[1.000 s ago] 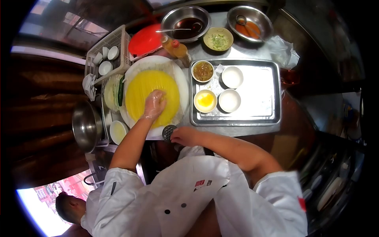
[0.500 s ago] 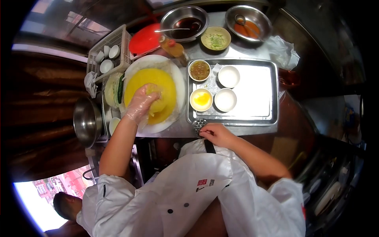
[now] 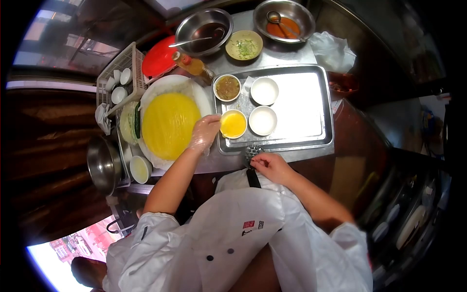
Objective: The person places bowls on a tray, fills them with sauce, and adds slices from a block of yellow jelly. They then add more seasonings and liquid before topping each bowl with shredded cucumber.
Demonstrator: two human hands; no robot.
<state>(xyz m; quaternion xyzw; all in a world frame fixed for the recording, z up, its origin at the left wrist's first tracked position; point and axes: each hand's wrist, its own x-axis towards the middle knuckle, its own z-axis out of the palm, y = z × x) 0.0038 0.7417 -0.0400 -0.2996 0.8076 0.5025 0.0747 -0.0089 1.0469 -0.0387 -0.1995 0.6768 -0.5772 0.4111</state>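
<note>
My left hand (image 3: 205,132), in a clear plastic glove, is closed at the left rim of a small white bowl (image 3: 223,134) of yellow food; its fingertips are partly hidden there. To its left a large round slab of smooth yellow jelly (image 3: 171,125) lies on a white plate (image 3: 205,100). My bare right hand (image 3: 273,167) pinches a round metal scraper with holes (image 3: 253,152) at the tray's near edge. On the metal tray (image 3: 301,146) are also a bowl of brown food (image 3: 227,88) and two white bowls (image 3: 264,91).
Behind the tray stand a steel bowl of dark sauce (image 3: 204,31), a bowl of green shreds (image 3: 244,45), a steel bowl of orange sauce (image 3: 284,22) with a ladle, and a bottle (image 3: 193,66). A basket of cups (image 3: 121,78) and a steel basin (image 3: 103,165) are at left.
My left hand has moved right from over the jelly slab to the bowl of yellow food, which looks fuller. My right hand stays on the scraper. The whole view has shifted slightly.
</note>
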